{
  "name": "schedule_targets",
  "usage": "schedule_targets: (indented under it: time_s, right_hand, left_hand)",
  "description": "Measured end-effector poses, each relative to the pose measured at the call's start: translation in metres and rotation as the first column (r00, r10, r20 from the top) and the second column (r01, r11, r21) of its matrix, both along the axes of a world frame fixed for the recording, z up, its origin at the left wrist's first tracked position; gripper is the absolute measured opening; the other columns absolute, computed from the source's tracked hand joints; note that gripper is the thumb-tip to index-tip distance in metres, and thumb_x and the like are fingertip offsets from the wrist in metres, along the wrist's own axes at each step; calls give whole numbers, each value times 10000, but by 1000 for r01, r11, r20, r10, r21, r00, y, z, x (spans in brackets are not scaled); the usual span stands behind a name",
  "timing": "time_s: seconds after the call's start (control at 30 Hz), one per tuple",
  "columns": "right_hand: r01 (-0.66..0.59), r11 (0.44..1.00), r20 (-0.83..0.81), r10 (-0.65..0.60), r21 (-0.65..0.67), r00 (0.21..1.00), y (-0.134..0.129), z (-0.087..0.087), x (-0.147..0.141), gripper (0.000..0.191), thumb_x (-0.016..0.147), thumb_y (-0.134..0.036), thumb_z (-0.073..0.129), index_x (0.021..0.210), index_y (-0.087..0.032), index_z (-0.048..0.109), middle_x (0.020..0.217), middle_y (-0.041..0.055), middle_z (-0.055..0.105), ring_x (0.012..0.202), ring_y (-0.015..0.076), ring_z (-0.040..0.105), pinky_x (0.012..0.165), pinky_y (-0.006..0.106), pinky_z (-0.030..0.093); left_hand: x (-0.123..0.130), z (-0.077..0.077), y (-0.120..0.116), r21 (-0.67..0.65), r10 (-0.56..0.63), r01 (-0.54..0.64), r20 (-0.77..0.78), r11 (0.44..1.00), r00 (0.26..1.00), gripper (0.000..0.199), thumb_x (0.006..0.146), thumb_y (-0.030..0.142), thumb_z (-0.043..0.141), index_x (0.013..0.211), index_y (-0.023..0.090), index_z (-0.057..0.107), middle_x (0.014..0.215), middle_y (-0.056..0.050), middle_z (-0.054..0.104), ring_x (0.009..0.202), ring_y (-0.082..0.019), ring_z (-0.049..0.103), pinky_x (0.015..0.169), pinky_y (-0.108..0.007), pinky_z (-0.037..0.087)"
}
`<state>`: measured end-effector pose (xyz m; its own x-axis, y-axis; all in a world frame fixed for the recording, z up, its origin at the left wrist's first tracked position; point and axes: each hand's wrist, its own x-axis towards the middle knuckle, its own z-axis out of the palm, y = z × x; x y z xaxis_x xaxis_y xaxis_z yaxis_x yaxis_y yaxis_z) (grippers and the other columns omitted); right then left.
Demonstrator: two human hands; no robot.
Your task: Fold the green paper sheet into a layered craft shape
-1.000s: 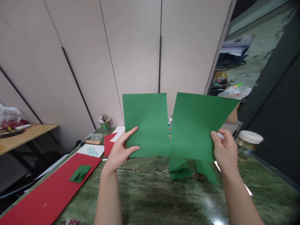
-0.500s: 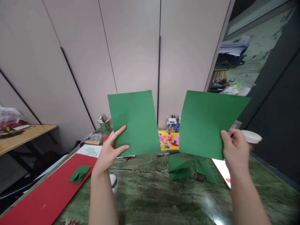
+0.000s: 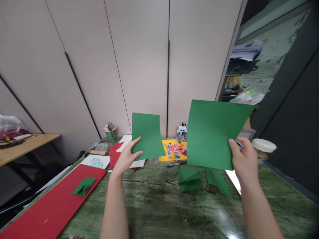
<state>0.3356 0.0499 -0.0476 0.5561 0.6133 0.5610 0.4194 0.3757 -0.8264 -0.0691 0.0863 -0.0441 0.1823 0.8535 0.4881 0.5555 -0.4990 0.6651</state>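
Note:
My left hand (image 3: pixel 128 154) pinches the left edge of a green sheet of paper (image 3: pixel 148 132), thumb and forefinger showing on its near face. A second, larger-looking green sheet (image 3: pixel 211 132) hangs from my right hand (image 3: pixel 244 157), whose thumb presses on its right edge. A small blue thing (image 3: pixel 239 144) shows between the right fingers; its kind cannot be made out. Both sheets are held upright above the table. Below the right sheet lie folded green paper (image 3: pixel 190 181) and a green strip (image 3: pixel 218 182).
A long red sheet (image 3: pixel 50 205) bearing a small folded green piece (image 3: pixel 84 186) lies at left. Behind are a yellow sheet (image 3: pixel 163 158) with pink and blue balls, a pen (image 3: pixel 176 163), a pen box (image 3: pixel 181 132), and a small green box (image 3: pixel 110 132). A white-lidded jar (image 3: pixel 264 146) stands right.
My left hand has moved forward and right with its sheet, which now looks smaller and uncovers white and red paper. The right hand and its sheet have shifted slightly left.

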Motion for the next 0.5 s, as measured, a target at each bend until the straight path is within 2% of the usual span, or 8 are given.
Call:
schedule_targets:
  time_s: [0.07, 0.13, 0.2, 0.23, 0.3, 0.37, 0.43, 0.5]
  right_hand:
    - [-12, 999, -11, 12, -47, 1000, -1, 1, -1, 314, 761, -504, 572, 898, -222, 564, 532, -22, 527, 425, 146, 427, 412, 272, 329]
    - [-51, 993, 11, 52, -106, 999, -2, 3, -2, 307, 765, -504, 564, 902, -229, 561, 511, -30, 517, 404, 141, 408, 395, 266, 306]
    - [-115, 975, 92, 135, -188, 987, -5, 6, -7, 288, 782, -498, 543, 900, -236, 554, 495, -37, 507, 400, 142, 408, 396, 262, 297]
    - [-146, 959, 147, 185, -242, 972, -6, 7, -11, 273, 793, -493, 530, 889, -239, 550, 495, -38, 507, 411, 147, 419, 405, 261, 301]
    - [-213, 922, 269, 305, -323, 913, -10, 11, -21, 242, 818, -472, 504, 886, -243, 547, 605, -12, 577, 522, 172, 507, 484, 274, 364]
    - [-290, 876, 357, 432, -386, 828, -13, 14, -34, 218, 847, -440, 467, 887, -241, 545, 700, 6, 614, 633, 193, 555, 581, 295, 405]
    - [-345, 830, 401, 525, -439, 751, -16, 16, -47, 197, 852, -415, 462, 885, -242, 550, 703, 6, 627, 649, 198, 559, 609, 300, 405]
    - [-398, 773, 410, 611, -494, 677, -18, 18, -60, 192, 869, -385, 431, 865, -244, 562, 734, 12, 636, 668, 197, 563, 605, 290, 399]
  left_hand:
    - [2, -9, 9, 44, 110, -106, -76, 993, 991, 528, 779, 259, 596, 1288, 227, 459, 1338, -115, 445, 1242, -272, 429, 1001, -454, 375]
    - [6, -12, 13, 137, 283, -270, -93, 953, 955, 514, 761, 254, 620, 1253, 183, 491, 1417, -162, 323, 1283, -327, 364, 1019, -519, 327]
    - [13, -6, 8, 199, 396, -379, -52, 904, 917, 511, 778, 304, 612, 1250, 149, 491, 1431, -197, 281, 1282, -355, 353, 1022, -550, 303]
    - [18, -1, 3, 212, 406, -394, -18, 894, 914, 504, 798, 330, 590, 1257, 152, 484, 1427, -191, 293, 1290, -346, 343, 1028, -539, 303]
    - [30, 12, -12, 236, 340, -347, 71, 908, 938, 468, 845, 351, 527, 1280, 193, 459, 1395, -148, 367, 1293, -297, 351, 1033, -495, 322]
    - [44, 25, -28, 227, 200, -231, 153, 946, 968, 458, 875, 345, 481, 1314, 236, 410, 1363, -106, 429, 1266, -249, 395, 1017, -455, 361]
    - [58, 32, -42, 162, 79, -104, 155, 981, 985, 508, 851, 352, 524, 1330, 258, 383, 1377, -89, 427, 1248, -240, 422, 1021, -445, 361]
    - [70, 34, -50, 110, 26, -39, 119, 993, 993, 612, 791, 352, 610, 1344, 271, 363, 1371, -89, 440, 1239, -257, 431, 1011, -449, 368]
